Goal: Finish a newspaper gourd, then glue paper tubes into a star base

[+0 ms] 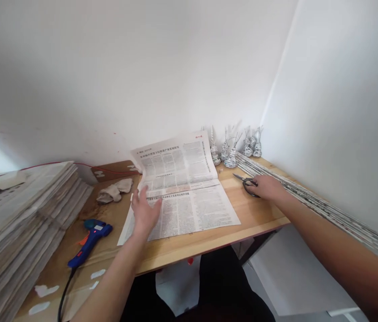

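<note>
A newspaper sheet lies on the wooden table, its far half lifted and leaning up toward the wall. My left hand is over the sheet's left side with its fingers spread; I cannot tell whether it touches the paper. To the right of the newspaper, my right hand is closed around the dark handles of a pair of scissors. The blades point to the left and away from me, close to the tabletop. Part of the handles is hidden under my fingers.
A tall stack of newspapers stands at the left. Near it lie a blue glue gun with a cord and a crumpled cloth. Small woven paper pieces stand at the back, beside long rolled paper sticks along the right.
</note>
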The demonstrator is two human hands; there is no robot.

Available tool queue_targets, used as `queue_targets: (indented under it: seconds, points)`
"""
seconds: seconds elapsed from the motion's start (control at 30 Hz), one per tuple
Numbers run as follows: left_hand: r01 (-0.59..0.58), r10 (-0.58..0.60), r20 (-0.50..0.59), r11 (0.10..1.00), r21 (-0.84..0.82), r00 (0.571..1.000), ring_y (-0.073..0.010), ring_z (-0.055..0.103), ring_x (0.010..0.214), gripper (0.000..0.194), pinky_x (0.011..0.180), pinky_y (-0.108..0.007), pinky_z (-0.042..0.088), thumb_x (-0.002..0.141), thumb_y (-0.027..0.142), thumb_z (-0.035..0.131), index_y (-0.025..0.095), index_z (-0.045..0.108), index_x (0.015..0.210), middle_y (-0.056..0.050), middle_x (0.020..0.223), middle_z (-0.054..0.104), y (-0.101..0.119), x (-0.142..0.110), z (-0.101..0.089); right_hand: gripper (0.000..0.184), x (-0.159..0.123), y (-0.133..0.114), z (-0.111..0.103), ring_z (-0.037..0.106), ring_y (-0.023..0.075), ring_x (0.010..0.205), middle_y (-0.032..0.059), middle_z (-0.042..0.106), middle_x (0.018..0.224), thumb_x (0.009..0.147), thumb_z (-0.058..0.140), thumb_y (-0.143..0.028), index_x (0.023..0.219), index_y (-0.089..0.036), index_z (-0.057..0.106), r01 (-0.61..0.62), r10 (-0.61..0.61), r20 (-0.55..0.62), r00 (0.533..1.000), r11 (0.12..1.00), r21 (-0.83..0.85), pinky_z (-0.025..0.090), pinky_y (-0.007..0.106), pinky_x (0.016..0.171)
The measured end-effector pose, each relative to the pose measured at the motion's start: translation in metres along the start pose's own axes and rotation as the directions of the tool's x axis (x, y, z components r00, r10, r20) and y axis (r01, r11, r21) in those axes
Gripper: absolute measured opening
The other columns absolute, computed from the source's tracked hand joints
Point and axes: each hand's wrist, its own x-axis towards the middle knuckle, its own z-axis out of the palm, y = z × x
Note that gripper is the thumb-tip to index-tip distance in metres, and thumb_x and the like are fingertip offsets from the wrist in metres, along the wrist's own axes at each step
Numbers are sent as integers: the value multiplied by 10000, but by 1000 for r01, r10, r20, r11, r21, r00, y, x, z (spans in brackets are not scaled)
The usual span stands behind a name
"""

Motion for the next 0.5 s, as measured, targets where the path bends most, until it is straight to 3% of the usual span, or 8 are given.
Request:
queue_targets:
  seconds: [0.1, 0.17, 0.33, 0.43, 0.5]
  points:
    - [-209, 157, 251, 958, 195, 955, -371, 310, 1454, 475, 1159, -594, 270, 876, 363, 613, 224, 591, 1330, -157, 1556, 376, 3, -25, 2, 330, 5, -3, 3, 676, 336, 903, 186, 732, 932, 811, 616, -469, 839, -152, 704, 2, -2, -17, 1000, 1000, 21, 405, 331, 653]
    - [-308, 216, 345, 921, 239, 914, -344, 380, 1419, 436, 1154, -587, 285, 910, 388, 570, 240, 606, 1319, -139, 1517, 451, 2, -37, 4, 279, 11, -10, 3, 671, 348, 957, 204, 730, 964, 821, 632, -399, 870, -137, 713, 17, -14, -49, 999, 998, 60, 433, 353, 722]
    - [-465, 344, 405, 849, 251, 847, -320, 389, 1422, 485, 1175, -546, 283, 955, 450, 486, 213, 574, 1369, -129, 1504, 486, -4, -48, 6, 203, 34, -49, 2, 642, 308, 1108, 161, 728, 1103, 855, 616, -261, 996, -163, 724, 95, -57, -142, 988, 955, 280, 438, 354, 916]
    - [-502, 374, 415, 824, 261, 829, -324, 379, 1429, 493, 1176, -549, 281, 965, 446, 459, 222, 557, 1393, -121, 1515, 479, -4, -48, 6, 272, 60, -87, 1, 661, 239, 1102, 89, 732, 1153, 863, 636, -309, 1105, -205, 701, 145, -78, -157, 985, 865, 481, 450, 297, 946]
    - [-508, 376, 416, 818, 269, 828, -323, 375, 1433, 490, 1174, -550, 286, 970, 439, 446, 232, 551, 1401, -114, 1517, 479, -3, -48, 5, 355, 79, -111, 1, 674, 246, 1084, 110, 726, 1163, 832, 676, -325, 1157, -181, 674, 120, -37, -147, 988, 787, 606, 476, 309, 929]
